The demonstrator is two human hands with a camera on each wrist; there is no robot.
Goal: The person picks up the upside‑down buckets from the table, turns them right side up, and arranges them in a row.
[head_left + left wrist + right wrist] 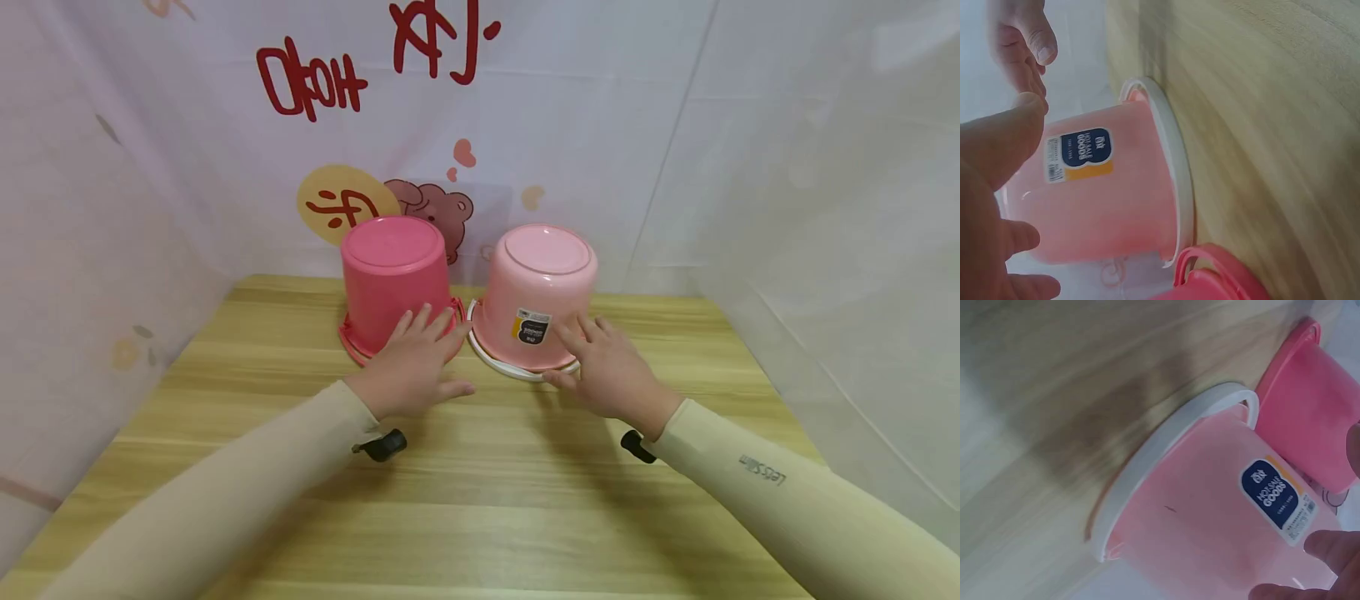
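Two buckets stand upside down side by side at the back of the table. The left one is a dark pink bucket [390,292] with a pink handle lying round its rim. Beside it is a light pink bucket [517,283] with a white handle [504,367] and a label [532,327] on its side. My left hand [412,367], fingers spread, is in front of the dark pink bucket. My right hand [611,371], fingers also spread, is at the front right of the light pink bucket. Neither hand holds anything; whether they touch the buckets I cannot tell.
The wooden table [480,508] stretches toward me. Behind the buckets hangs a white cloth [600,108] printed with red characters and a bear. Pale cloth walls [825,208] close in both sides.
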